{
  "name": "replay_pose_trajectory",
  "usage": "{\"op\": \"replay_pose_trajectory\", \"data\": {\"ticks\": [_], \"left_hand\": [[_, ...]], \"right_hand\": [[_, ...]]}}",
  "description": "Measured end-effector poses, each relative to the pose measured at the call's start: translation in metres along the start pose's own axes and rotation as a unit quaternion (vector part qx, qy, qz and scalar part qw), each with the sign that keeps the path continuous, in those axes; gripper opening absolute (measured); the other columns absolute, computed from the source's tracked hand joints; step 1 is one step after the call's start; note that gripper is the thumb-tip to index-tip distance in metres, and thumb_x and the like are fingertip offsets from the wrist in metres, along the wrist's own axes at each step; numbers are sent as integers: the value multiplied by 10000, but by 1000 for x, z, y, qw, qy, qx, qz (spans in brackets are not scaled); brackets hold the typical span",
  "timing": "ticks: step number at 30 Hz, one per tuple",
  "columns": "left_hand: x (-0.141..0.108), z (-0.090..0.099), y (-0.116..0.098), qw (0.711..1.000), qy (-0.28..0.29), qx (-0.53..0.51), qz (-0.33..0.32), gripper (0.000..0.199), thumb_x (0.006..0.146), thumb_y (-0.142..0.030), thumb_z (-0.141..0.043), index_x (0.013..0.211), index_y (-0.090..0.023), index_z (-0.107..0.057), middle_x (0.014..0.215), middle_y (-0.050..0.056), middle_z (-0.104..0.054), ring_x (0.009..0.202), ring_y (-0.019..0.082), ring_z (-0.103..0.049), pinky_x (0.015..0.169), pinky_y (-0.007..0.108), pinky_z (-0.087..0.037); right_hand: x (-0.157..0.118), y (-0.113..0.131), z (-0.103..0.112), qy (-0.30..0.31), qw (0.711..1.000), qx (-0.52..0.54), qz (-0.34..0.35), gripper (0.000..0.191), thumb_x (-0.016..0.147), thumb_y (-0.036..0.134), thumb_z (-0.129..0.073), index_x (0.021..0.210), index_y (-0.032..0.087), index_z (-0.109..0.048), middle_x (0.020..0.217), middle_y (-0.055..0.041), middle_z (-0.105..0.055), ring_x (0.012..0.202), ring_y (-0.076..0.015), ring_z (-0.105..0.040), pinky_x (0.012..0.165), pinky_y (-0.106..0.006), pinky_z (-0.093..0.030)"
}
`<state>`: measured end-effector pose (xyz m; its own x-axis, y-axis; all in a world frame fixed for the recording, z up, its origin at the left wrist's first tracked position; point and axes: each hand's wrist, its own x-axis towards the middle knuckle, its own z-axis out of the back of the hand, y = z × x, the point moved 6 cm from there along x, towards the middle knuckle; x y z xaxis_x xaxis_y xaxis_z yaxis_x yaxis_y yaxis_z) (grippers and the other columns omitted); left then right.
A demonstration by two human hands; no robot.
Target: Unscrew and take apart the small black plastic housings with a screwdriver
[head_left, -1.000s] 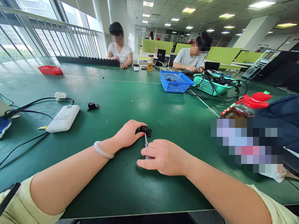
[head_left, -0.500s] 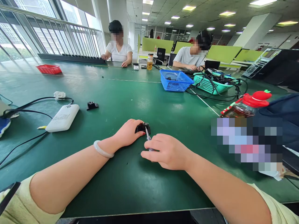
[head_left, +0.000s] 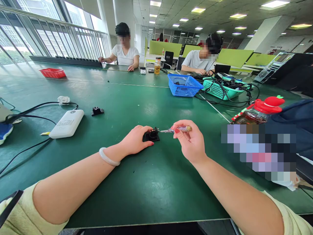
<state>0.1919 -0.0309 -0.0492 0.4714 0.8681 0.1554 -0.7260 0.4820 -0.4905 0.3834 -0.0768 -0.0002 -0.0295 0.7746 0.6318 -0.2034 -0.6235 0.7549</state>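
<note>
Thumb and fingers of my left hand (head_left: 137,139) are closed on a small black plastic part (head_left: 154,136) resting on the green table (head_left: 151,182). My right hand (head_left: 192,140) grips a screwdriver (head_left: 181,129) with a clear handle. The screwdriver lies nearly level, its thin shaft pointing left, and the tip is at the right side of the black part. Whether the tip touches a screw is too small to tell. Farther left on the table lies a similar black part (head_left: 97,111), apart from both hands.
A white power bank (head_left: 67,124) with black cables lies left. Beyond are a red tray (head_left: 52,73), a blue basket (head_left: 185,85) and a green basket (head_left: 220,89) full of cables. A red-lidded bottle (head_left: 256,114) stands right. Two people sit across the table.
My right hand has moved right and turned, swinging the screwdriver from steep to nearly level. The black part has turned under my left hand, which stays in place.
</note>
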Motion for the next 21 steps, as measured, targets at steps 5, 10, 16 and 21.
{"op": "replay_pose_trajectory", "data": {"ticks": [5,10,16,21], "left_hand": [[0,2,-3,1000,0,4,-12,440,810,-386,-675,1214,-221,-616,1189,84,-682,1117,306,-593,984,464,-484],[0,1,-5,1000,6,-5,-23,406,834,-363,-653,1220,-242,-617,1187,57,-688,1120,288,-590,1008,457,-470],[0,1,-3,1000,8,1,-19,413,842,-360,-656,1235,-240,-614,1212,56,-680,1139,285,-577,1012,446,-468],[0,3,-6,1000,7,-1,-18,398,846,-357,-649,1226,-241,-615,1218,50,-682,1153,284,-572,1024,453,-458]], "right_hand": [[-3,4,-5,36,999,-19,28,107,943,338,-581,977,242,-613,904,-33,-693,774,-164,-665,707,-335,-567],[2,-3,-6,31,996,-89,-3,100,930,327,-603,951,238,-642,909,-38,-702,789,-171,-669,737,-335,-560],[-3,15,1,-12,998,8,57,106,955,328,-552,939,232,-593,859,-31,-679,689,-150,-642,643,-317,-561],[-11,26,-17,127,984,-50,116,64,930,232,-565,969,222,-615,880,-39,-711,732,-148,-661,666,-296,-563]]}}
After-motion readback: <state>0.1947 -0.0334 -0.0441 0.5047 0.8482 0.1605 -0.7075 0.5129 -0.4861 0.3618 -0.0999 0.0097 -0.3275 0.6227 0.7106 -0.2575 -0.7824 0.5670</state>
